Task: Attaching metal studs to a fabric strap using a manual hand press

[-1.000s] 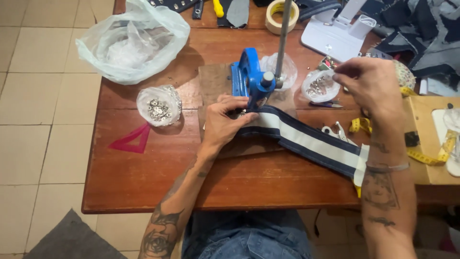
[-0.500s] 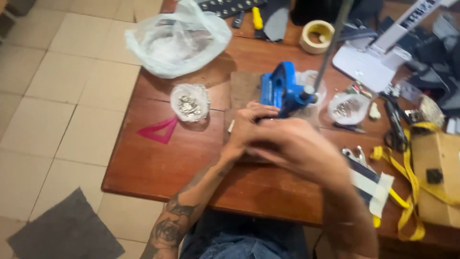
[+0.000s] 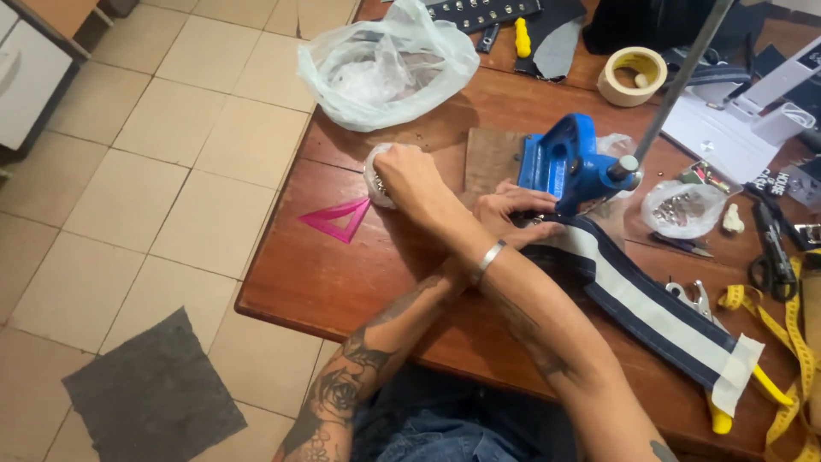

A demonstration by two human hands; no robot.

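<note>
A flat pink plastic triangle ruler (image 3: 339, 221) lies at the table's left edge. Just at its two o'clock, the right hand (image 3: 410, 175), arm crossed over the left, has its fingers curled down into a small clear plastic bag of metal pieces (image 3: 374, 171). At three o'clock from it, the left hand (image 3: 513, 210) presses flat on the navy-and-white striped fabric strap (image 3: 650, 308), under the blue cast-metal hand press (image 3: 569, 162).

Clear plastic bag (image 3: 389, 64) at table's far-left corner, seemingly near-empty
</note>
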